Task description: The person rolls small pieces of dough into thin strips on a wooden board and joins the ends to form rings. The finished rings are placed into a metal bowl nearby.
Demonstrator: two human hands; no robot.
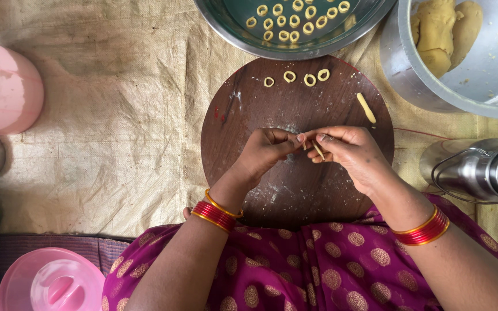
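Pinching dough strip (317,150); rings fill steel bowl (226,31).

Both hands meet at centre: left hand (269,151) fingers curled, right hand (350,152) fingertips pinched; wrists bangled.

Thin pale dough strip (317,150), pinched between fingertips

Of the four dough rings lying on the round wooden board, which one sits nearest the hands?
The leftmost ring: it is the smallest and lies slightly lower on the wooden board than the other three, so closest to the left hand.
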